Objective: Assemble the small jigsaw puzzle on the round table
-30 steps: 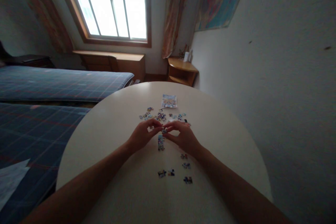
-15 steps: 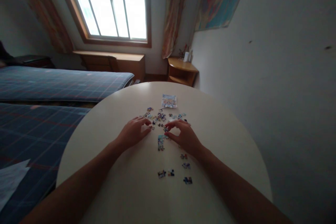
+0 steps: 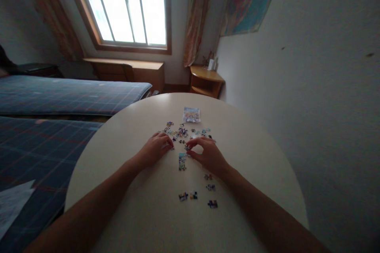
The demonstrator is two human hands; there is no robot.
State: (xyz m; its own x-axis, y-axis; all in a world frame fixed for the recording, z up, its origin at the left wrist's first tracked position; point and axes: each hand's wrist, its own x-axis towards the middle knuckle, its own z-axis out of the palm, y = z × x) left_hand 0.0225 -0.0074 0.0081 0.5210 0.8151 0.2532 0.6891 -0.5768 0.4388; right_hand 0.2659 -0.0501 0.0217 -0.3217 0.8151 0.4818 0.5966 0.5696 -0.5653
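My left hand (image 3: 154,149) rests low over the table with thumb and fingertips closed on a small puzzle piece (image 3: 172,148), mostly covered by the fingers. Across from it, my right hand (image 3: 208,152) pinches another puzzle piece (image 3: 187,147) between thumb and forefinger. Just below that piece lies a joined strip of puzzle pieces (image 3: 182,162). Beyond both hands is a pile of loose puzzle pieces (image 3: 181,131), with lighter pieces (image 3: 204,131) to its right. Nearer to me lie a pair of pieces (image 3: 183,196) and a dark piece (image 3: 212,204).
The round white table (image 3: 133,213) carries a picture card or packet (image 3: 191,115) at its far side. Plaid-covered beds (image 3: 68,95) stand to the left, with paper (image 3: 14,199) on the nearer one. A wall (image 3: 326,126) runs along the right; a corner shelf (image 3: 207,73) stands behind.
My left thumb and fingers have closed on a puzzle piece that lay between them. My right hand keeps its pinch in almost the same place.
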